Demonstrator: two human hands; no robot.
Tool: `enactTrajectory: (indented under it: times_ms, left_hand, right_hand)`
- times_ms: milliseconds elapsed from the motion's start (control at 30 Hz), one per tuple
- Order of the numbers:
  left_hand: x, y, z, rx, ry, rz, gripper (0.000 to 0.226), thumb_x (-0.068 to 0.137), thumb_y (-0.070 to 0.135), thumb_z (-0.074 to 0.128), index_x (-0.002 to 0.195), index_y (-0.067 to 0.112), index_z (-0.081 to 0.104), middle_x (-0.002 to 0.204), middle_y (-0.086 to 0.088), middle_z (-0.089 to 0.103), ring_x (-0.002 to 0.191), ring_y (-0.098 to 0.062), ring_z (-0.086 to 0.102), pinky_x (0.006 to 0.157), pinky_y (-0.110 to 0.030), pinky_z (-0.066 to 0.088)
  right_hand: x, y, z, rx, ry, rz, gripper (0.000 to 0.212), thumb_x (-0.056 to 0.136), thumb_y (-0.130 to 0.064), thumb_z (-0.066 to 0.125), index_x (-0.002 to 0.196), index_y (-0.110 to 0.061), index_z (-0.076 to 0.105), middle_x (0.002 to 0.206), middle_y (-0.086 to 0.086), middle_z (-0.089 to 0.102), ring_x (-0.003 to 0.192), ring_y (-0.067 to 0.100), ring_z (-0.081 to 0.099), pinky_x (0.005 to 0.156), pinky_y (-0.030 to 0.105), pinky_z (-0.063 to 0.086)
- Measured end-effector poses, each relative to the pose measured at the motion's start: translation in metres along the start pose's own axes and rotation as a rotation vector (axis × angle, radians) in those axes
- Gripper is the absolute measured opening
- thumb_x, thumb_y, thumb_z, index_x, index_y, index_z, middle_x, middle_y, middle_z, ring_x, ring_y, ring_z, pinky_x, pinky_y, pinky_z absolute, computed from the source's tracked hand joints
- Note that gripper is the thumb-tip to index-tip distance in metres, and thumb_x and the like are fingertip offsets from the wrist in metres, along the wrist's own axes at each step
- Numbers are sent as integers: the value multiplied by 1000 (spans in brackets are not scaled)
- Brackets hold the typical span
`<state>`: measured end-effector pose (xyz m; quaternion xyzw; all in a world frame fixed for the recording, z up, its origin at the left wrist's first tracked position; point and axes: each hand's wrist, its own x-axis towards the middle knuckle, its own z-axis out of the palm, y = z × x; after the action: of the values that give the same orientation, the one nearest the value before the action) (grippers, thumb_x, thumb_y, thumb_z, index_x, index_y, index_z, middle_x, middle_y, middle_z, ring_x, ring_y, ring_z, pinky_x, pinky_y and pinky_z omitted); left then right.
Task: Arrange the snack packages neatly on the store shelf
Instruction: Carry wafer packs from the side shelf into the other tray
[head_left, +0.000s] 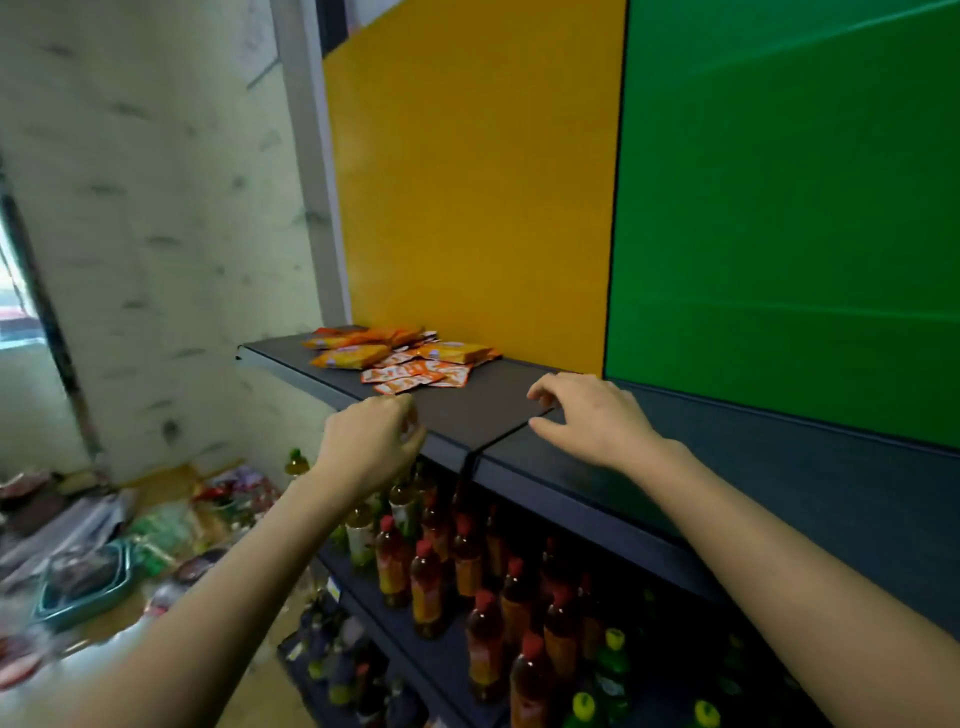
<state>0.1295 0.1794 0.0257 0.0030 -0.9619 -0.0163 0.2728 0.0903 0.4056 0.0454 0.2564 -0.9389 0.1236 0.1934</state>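
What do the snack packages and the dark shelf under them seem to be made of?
Snack packages: probably thin plastic film, glossy, since they lie flat and catch light. Shelf: likely painted metal, matte dark grey, with a thin folded front edge.

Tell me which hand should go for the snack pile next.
Left. The left hand is at the front edge of the shelf, just short of the snack pile. The right hand rests farther right, near the seam and away from the packets.
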Motion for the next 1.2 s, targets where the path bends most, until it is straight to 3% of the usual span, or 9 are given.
enactTrajectory:
  times_ms: [467,667,800,1000,1200]
  left_hand:
    - [53,-140,54,-84,-1,-118,25,91,38,47,98,17,59,103,1,68,93,-22,62,73,-34,51]
    - [120,-196,100,-107,-11,-156,27,91,38,48,102,16,60,105,0,67,94,-21,62,69,-30,47]
    - [171,-233,122,-83,-2,-135,29,91,40,49,104,15,59,108,-1,65,99,-22,60,74,-32,48]
    - [235,-276,164,-116,-40,-214,40,91,45,46,105,9,55,111,-9,62,103,-27,57,76,-37,47]
    - [286,-306,202,-216,-158,-300,66,82,65,47,110,7,57,116,-15,61,108,-33,55,87,-42,48]
  right_hand:
    - [157,-65,90,29,-82,33,34,88,-40,54,120,-28,55,119,-6,62,111,18,57,88,35,47]
    - [239,-62,129,12,-40,83,32,88,-41,56,117,-28,58,117,-5,64,107,18,59,79,29,46]
    - [290,-48,148,-12,-28,165,35,88,-42,55,119,-26,57,116,-4,64,104,18,59,74,28,44]
    - [338,-23,166,-51,-35,331,37,89,-44,54,119,-24,57,120,-1,63,109,20,57,80,30,44]
    - [363,-4,177,-97,-41,509,43,88,-48,54,119,-19,58,124,5,61,111,25,56,86,35,46]
